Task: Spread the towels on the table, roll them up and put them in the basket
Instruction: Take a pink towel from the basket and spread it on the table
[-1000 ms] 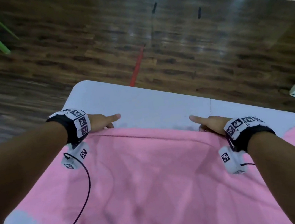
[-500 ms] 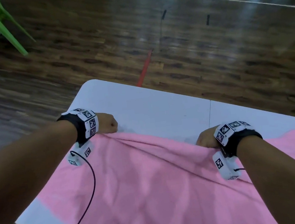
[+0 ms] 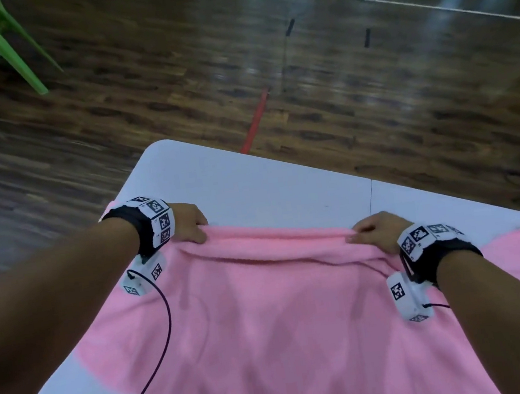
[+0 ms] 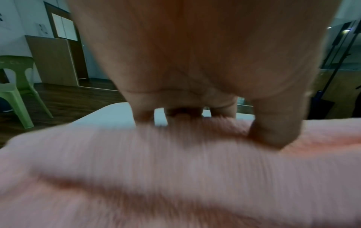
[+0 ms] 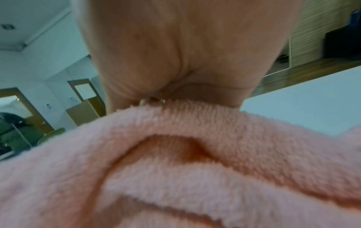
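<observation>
Since a second ago both hands went from flat, fingers pointing along the far hem, to curled over it, and that hem has been turned toward the person into a first low roll. Left hand point(image 3: 189, 222) grips the roll's left end, thumb pressed into the pile. The pink towel point(image 3: 267, 320) lies spread over the white table point(image 3: 250, 181), its near part flat. Right hand point(image 3: 374, 230) pinches the roll nearer the towel's right side, though not at its end; a stretch of towel runs on past it.

My guess at the risk: that loose right stretch lags and the roll comes out cone-shaped or slack. Left of the towel the table edge is close, so cloth could slide off there. Beyond the roll there's bare tabletop. No basket in sight.
</observation>
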